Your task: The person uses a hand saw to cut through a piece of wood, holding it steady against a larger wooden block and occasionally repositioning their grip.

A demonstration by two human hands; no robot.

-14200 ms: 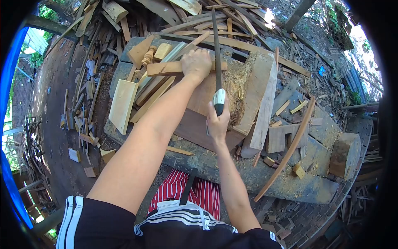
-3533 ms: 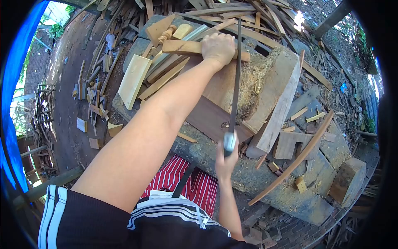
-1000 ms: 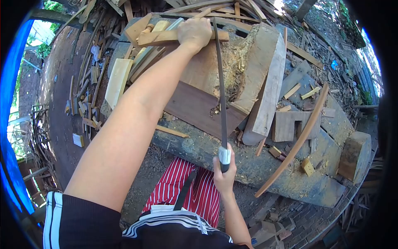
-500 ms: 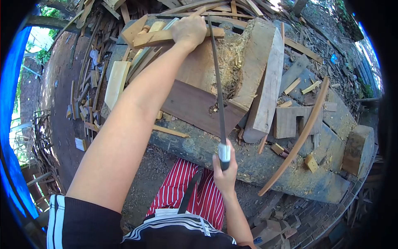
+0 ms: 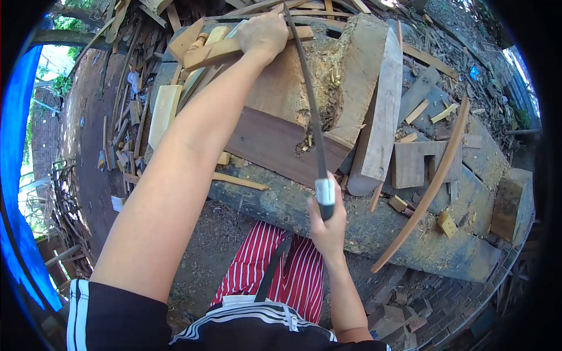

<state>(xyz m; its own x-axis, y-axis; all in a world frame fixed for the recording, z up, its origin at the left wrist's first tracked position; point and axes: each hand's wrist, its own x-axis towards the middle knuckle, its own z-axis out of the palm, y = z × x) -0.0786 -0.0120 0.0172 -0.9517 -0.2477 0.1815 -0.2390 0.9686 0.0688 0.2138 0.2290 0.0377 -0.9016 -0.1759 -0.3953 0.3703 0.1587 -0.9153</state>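
Note:
A long dark blade (image 5: 312,99) runs from near the top of the view down to a white and black handle, which my right hand (image 5: 329,227) grips close to my body. My left hand (image 5: 262,35) reaches to the far side of the bench, its fingers closed at the blade's far tip. Under that hand lies a light brown wooden piece (image 5: 213,54). Below the blade are a rough, chip-covered wood block (image 5: 356,79) and a flat dark board (image 5: 272,143).
The weathered bench (image 5: 263,199) also bears a tall grey plank (image 5: 383,111), a notched block (image 5: 410,165), a long curved strip (image 5: 430,199) and a squared block (image 5: 510,205) at its right end. Wood scraps (image 5: 132,111) lie heaped at the left.
My right hand has moved slightly up and to the right with the handle. My left hand has shifted a little to the left and up with the blade's tip.

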